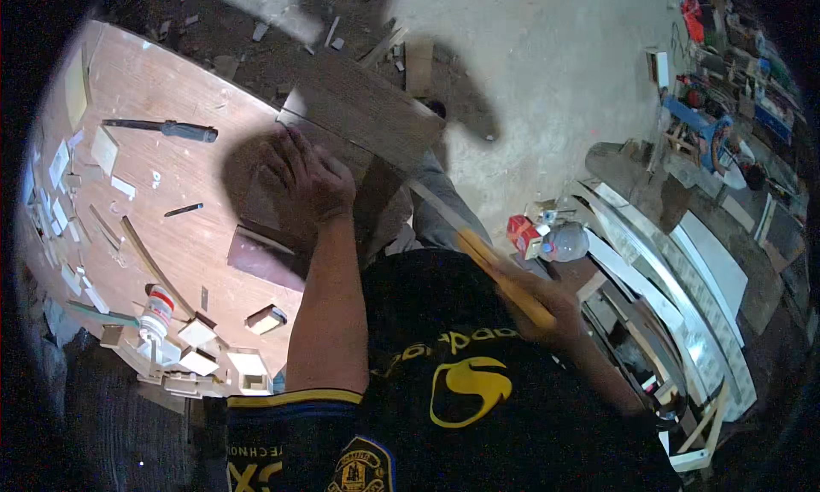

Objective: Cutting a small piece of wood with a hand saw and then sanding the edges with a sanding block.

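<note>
My left hand (316, 180) lies flat with its fingers stretched out, pressing on a brown wooden board (367, 108) near the table's edge. The board reaches out past that edge and is partly in shadow. My right hand (551, 304) is closed around the long yellow handle of a hand saw (483, 253), low on my right side. Its thin pale blade slants up and left toward the board. Whether the blade touches the wood I cannot tell. Beside my left forearm lies a purplish flat piece (265, 260), partly in shadow.
On the wooden table (184, 90) are a black-handled tool (184, 131), a dark pen (184, 209), a white bottle with a red band (156, 313) and several wood offcuts. To my right stand a clear plastic bottle (565, 243), a red box (522, 236) and long white strips (696, 308).
</note>
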Demonstrator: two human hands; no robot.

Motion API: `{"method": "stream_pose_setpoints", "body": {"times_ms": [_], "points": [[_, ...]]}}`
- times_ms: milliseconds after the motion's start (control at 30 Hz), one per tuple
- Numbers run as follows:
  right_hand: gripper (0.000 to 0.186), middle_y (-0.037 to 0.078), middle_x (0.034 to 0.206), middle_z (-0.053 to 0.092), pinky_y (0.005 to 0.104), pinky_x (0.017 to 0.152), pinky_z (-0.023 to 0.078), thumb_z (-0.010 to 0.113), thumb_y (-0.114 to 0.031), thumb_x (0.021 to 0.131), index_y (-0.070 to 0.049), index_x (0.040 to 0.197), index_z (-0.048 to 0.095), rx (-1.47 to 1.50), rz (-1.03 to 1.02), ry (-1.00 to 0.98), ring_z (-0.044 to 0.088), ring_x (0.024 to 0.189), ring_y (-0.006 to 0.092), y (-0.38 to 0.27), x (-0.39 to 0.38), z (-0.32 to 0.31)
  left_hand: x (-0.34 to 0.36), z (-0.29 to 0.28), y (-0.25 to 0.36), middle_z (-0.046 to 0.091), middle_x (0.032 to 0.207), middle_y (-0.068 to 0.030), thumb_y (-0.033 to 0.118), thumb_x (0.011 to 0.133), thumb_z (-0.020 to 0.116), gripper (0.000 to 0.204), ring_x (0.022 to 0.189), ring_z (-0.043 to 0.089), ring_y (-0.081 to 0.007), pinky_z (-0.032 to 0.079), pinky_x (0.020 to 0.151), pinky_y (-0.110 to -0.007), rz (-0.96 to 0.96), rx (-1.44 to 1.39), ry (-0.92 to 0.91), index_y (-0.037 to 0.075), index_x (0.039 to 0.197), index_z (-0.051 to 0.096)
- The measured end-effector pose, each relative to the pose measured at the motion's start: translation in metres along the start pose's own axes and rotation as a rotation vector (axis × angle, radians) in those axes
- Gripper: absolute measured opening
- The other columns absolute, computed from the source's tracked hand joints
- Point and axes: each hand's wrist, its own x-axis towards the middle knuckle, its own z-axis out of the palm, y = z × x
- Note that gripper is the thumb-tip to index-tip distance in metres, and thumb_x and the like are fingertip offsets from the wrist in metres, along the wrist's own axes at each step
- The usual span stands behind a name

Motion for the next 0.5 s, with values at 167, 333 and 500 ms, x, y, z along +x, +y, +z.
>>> {"method": "stream_pose_setpoints", "body": {"times_ms": [167,333,500], "points": [[0.043,0.009,0.084,0.071,0.0322,0.057,0.054,0.066,-0.01,0.085,-0.017,0.127,0.059,-0.248,-0.129,-0.033,0.068,0.061,0.0197,0.016,0.013,0.001,0.023,-0.03,0.044,0.033,0.151,-0.0156,0.023,0.092,0.042,0.054,0.14,0.026,-0.0407,0.013,0.113,-0.056,0.054,0.136,-0.082,-0.001,0.14,0.041],[0.044,0.013,0.095,0.071,0.0329,0.065,0.056,0.064,-0.005,0.086,-0.017,0.129,0.058,-0.033,0.002,-0.087,0.069,0.074,0.0173,-0.013,0.038,-0.006,0.01,-0.033,0.04,0.035,0.15,-0.0159,0.021,0.093,0.041,0.052,0.14,0.026,-0.0411,0.013,0.113,-0.056,0.085,0.09,-0.083,-0.001,0.139,0.042],[0.047,0.016,0.097,0.071,0.034,0.072,0.056,0.065,-0.005,0.085,-0.017,0.13,0.057,0.215,-0.125,0.024,0.07,0.081,0.0202,-0.005,-0.003,-0.017,0.016,-0.027,0.037,0.039,0.148,-0.0173,0.018,0.091,0.04,0.05,0.138,0.029,-0.0429,0.015,0.113,-0.056,0.065,0.128,-0.015,-0.002,0.137,0.044]]}}
